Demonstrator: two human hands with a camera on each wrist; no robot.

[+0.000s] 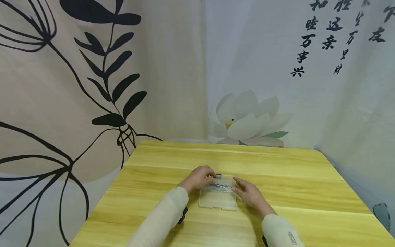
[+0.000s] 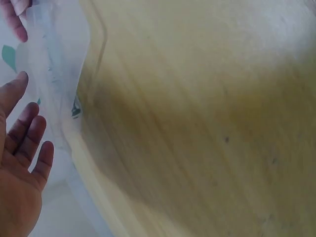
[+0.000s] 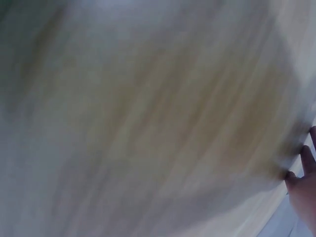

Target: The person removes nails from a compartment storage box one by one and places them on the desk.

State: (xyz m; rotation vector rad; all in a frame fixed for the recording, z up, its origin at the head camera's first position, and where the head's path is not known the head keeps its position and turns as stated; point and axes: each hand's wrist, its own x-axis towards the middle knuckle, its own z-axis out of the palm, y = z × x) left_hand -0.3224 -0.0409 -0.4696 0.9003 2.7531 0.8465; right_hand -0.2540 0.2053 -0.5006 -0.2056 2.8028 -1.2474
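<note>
A clear plastic case (image 1: 217, 199) lies unfolded on the wooden table, its flat panel towards me. Thin metallic pieces (image 1: 220, 186) run across its middle. A small dark-and-white item (image 1: 218, 176) shows at its far edge, too small to identify. My left hand (image 1: 199, 177) hovers over the case's left side; in the left wrist view its loosely bent fingers (image 2: 34, 131) stand apart from the plastic case (image 2: 64, 34). My right hand (image 1: 249, 193) is at the case's right edge, thumb and fingers spread; blur in the right wrist view hides whether its fingertips (image 3: 307, 157) touch it.
The wooden table (image 1: 293, 192) extends around the case on all sides. Behind it hangs a printed curtain (image 1: 172, 85) with plants, a lotus and dark characters. Dark straps (image 1: 183, 215) sit at both wrists.
</note>
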